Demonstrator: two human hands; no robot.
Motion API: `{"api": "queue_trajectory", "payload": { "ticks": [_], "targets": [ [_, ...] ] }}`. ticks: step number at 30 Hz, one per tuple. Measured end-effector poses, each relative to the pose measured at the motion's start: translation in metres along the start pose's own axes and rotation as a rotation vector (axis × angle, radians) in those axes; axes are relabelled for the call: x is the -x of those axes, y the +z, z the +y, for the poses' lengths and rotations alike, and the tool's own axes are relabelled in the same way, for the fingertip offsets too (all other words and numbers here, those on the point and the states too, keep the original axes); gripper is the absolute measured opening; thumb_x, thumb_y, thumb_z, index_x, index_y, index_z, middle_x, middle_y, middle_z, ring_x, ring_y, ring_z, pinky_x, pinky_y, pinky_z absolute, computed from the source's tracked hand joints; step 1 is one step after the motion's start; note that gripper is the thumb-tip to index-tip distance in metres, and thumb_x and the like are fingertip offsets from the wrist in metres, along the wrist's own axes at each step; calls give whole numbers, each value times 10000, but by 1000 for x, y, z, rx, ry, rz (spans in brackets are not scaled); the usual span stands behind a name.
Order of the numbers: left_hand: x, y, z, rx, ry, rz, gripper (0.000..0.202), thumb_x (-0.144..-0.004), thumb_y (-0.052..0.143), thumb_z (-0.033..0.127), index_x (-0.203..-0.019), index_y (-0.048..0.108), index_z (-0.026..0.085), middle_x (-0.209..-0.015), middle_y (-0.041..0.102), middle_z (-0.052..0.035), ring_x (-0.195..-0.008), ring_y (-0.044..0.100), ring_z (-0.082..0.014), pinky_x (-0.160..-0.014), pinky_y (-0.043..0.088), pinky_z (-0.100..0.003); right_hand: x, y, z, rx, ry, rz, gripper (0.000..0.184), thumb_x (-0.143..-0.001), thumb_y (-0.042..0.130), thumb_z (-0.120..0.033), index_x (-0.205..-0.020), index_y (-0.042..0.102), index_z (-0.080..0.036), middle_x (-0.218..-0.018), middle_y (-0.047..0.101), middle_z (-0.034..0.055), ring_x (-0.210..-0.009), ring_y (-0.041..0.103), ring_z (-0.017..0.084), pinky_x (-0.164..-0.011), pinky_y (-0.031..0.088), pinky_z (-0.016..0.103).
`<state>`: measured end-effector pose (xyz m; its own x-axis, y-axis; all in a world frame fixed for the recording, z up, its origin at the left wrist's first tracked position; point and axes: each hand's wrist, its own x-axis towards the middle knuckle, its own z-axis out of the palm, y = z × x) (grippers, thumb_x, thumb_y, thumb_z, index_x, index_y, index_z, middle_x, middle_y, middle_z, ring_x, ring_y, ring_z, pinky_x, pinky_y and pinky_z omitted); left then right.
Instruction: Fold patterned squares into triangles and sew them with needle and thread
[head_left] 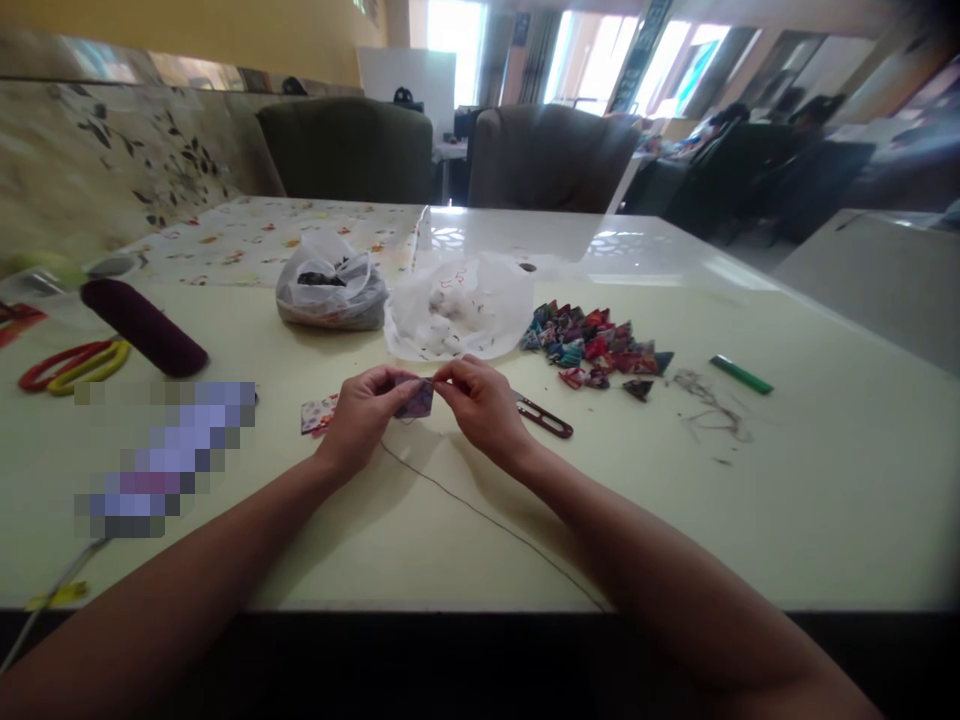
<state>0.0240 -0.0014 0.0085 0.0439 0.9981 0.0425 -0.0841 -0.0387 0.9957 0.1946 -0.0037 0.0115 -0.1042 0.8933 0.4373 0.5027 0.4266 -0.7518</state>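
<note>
Pinching from both sides, a small purple folded piece [415, 399] is held just above the counter [787, 500] by the left hand [364, 412] and right hand [481, 402], fingers clamped together on it, with a dark thread [487, 518] trailing below and red-handled snips [546, 418] just beside the right hand.

Bare table [787, 500] lies right; plastic bags [457, 305] and folded triangles [592, 345] block ahead.

Bare forearms, no sleeves, rings or watch.
</note>
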Motion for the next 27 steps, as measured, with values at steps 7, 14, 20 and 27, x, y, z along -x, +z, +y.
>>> {"api": "queue_trajectory", "payload": {
  "ticks": [7,14,20,27],
  "targets": [
    [0,0,1,-18,13,-10,327,-668,866,392,-833,746,137,-768,731,-49,-688,652,-149,-667,521,-273,1,0,1,-19,-8,-2,94,-861,650,-133,-792,688,-185,-742,564,-6,-688,509,129,-702,400,256],
    [0,-1,0,-35,34,-21,304,-688,848,387,-828,735,142,-757,729,-51,-674,653,-152,-645,505,-269,0,0,2,-18,-12,-2,97,-861,651,-135,-789,685,-189,-745,570,-6,-687,508,131,-700,400,258],
    [1,0,1,-27,23,-18,330,-674,854,395,-833,720,139,-753,729,-51,-679,663,-159,-651,521,-278,0,0,2,-20,-21,-5,100,-862,657,-121,-789,687,-182,-739,562,-9,-688,510,127,-701,398,257],
    [1,0,1,-70,52,-33,345,-686,845,419,-823,710,132,-753,712,-45,-695,660,-162,-682,556,-300,1,0,1,-17,-39,-10,125,-863,640,-107,-760,653,-177,-747,582,-2,-707,521,135,-705,395,261]
  ]
}}
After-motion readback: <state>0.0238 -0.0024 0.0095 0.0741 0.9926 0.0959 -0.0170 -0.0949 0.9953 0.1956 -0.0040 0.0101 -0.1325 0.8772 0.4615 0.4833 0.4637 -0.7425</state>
